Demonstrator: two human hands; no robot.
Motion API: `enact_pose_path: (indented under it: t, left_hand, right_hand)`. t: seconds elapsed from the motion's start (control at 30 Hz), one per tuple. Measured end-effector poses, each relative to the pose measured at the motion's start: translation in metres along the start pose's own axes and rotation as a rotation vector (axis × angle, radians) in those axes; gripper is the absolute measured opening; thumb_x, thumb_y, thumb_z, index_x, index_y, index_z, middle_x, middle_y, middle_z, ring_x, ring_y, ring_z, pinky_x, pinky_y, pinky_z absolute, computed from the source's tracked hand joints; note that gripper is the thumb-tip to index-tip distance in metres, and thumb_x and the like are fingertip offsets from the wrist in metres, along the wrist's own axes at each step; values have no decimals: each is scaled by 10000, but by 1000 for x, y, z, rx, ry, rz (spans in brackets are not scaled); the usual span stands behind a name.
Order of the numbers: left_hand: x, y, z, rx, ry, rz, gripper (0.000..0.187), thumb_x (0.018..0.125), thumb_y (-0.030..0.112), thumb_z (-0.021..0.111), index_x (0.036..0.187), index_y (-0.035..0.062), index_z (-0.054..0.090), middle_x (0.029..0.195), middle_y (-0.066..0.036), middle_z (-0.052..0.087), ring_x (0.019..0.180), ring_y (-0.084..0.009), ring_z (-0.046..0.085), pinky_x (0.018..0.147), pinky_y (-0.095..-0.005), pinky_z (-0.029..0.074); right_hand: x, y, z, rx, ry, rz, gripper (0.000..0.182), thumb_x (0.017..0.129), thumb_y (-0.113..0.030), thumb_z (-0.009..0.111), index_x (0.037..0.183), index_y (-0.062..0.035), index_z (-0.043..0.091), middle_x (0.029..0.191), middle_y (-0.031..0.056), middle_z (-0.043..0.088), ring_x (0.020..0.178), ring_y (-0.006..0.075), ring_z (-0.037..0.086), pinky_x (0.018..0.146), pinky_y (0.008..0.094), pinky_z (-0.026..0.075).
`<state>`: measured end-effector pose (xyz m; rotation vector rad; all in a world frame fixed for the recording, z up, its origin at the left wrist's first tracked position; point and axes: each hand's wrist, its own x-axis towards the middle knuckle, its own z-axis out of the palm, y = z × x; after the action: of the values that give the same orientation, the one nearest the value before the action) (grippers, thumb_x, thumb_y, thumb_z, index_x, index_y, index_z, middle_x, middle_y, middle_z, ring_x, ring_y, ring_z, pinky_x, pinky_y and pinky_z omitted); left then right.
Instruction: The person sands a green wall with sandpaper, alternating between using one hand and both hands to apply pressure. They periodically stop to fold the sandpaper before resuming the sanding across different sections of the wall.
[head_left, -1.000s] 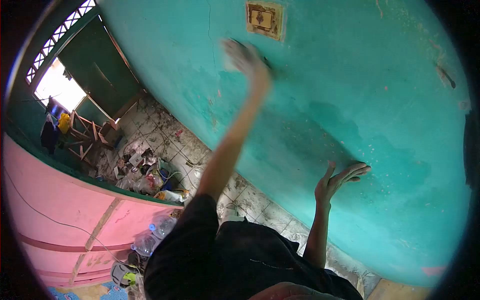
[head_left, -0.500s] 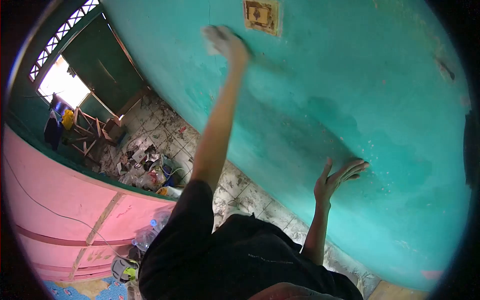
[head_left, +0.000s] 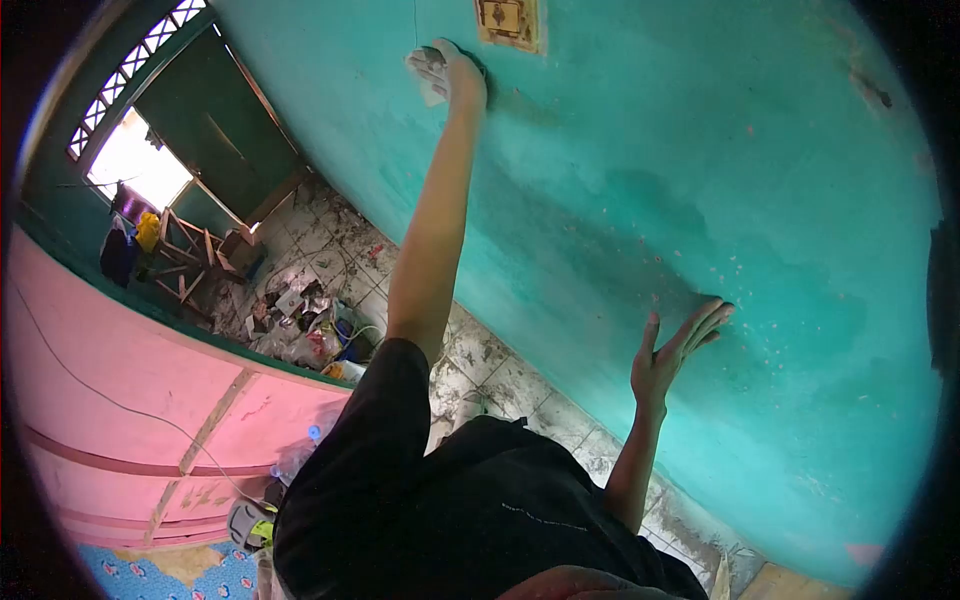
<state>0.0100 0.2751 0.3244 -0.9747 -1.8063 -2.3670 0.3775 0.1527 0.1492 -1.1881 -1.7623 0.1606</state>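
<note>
My left hand [head_left: 455,75] is stretched out to the upper part of the turquoise wall [head_left: 600,150]. Its fingers, dusted whitish, press a small pale flat piece [head_left: 433,95] to the surface; what the piece is made of cannot be told. At the right, my right hand [head_left: 678,350] has its thumb apart from its extended fingers, and the fingertips rest on or very near the wall. Nothing shows in that hand. Darker patches and small pale specks mark the wall between and beside the hands.
A framed wall fitting [head_left: 510,22] is right of my left hand. Debris and bags [head_left: 305,330] lie on the dirty tiled floor [head_left: 485,355]. Farther back stands a wooden frame [head_left: 185,255] near a bright opening. A pink wall [head_left: 110,380] with a hanging cable is at the left.
My left hand has shifted slightly along the wall and looks sharper, with the pale piece still under it. My right hand stays nearly in place. The whole view has tilted a little.
</note>
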Motion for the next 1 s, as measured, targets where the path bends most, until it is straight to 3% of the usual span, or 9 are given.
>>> enact_pose_path:
  t: [0.1, 0.2, 0.27, 0.43, 0.53, 0.6, 0.67, 0.8, 1.0]
  left_hand:
    - [-80, 3, 31, 32, 2, 94, 794, 1057, 487, 306, 1583, 39, -84, 1668, -137, -119, 1542, -292, -87, 1228, -475, -28]
    - [-155, 57, 50, 455, -349, -347, 810, 1046, 527, 285, 1585, 44, -78, 1669, -131, -113, 1544, -288, -71, 1232, -464, -19]
    - [-127, 25, 47, 112, -38, -53, 807, 1043, 532, 274, 1586, 41, -68, 1670, -139, -83, 1546, -289, -38, 1237, -452, 23]
    - [38, -27, -17, -253, -35, -199, 783, 1047, 464, 380, 1588, 21, 27, 1652, -190, 112, 1530, -323, 109, 1236, -401, 99]
    - [-99, -7, 43, 238, 121, 159, 765, 1050, 474, 312, 1581, -21, 72, 1666, -193, -6, 1541, -336, 35, 1217, -492, 129]
    - [-150, -26, 89, 1052, 612, 416, 709, 1059, 398, 308, 1586, -5, 58, 1667, -187, 27, 1539, -336, 66, 1220, -493, 104]
    - [-189, 41, 68, 361, -30, 70, 677, 1064, 356, 296, 1593, 24, 37, 1669, -179, 27, 1540, -330, 70, 1224, -479, 85]
    - [-4, -1, 3, -1, -54, -217, 746, 1057, 412, 368, 1596, 53, -3, 1670, -166, -61, 1544, -312, -4, 1228, -458, 56]
    - [-133, 36, 44, 255, -148, -105, 748, 1052, 377, 381, 1595, 38, -5, 1666, -190, -21, 1545, -325, 9, 1224, -461, 64]
  right_hand:
    - [1, -3, -1, 29, 3, -4, 838, 1035, -380, 487, 1593, -55, -47, 1653, 206, -114, 1524, 392, -104, 1180, 602, -66]
    - [-1, 1, 3, 36, 19, -8, 829, 1033, -354, 500, 1597, -67, -36, 1657, 196, -109, 1528, 382, -95, 1185, 597, -58]
    - [-1, -1, -8, 48, -17, -33, 822, 1030, -327, 509, 1594, -50, -20, 1653, 219, -87, 1525, 400, -85, 1184, 604, -44]
    - [-2, -6, -32, 86, -105, -92, 817, 1020, -277, 534, 1594, -41, 3, 1649, 242, -58, 1524, 415, -69, 1192, 596, -17]
    - [-2, -11, -31, 134, -110, -99, 831, 1012, -259, 545, 1593, -38, -8, 1647, 248, -54, 1521, 429, -64, 1196, 594, -6]
    - [-4, -12, -21, 159, 76, -106, 816, 1022, -262, 539, 1600, -69, -4, 1653, 226, -63, 1525, 404, -68, 1206, 568, 16]
    - [-5, -9, -20, 141, 122, -129, 812, 1025, -264, 533, 1599, -67, -7, 1650, 234, -65, 1524, 409, -65, 1207, 567, 29]
    - [-9, 2, -30, 128, 156, -85, 788, 1040, -285, 505, 1599, -67, -6, 1647, 241, -69, 1524, 411, -52, 1209, 562, 66]
    - [-16, -2, -16, 107, 320, -5, 767, 1048, -311, 487, 1601, -79, 8, 1644, 247, -69, 1524, 414, -30, 1210, 566, 80]
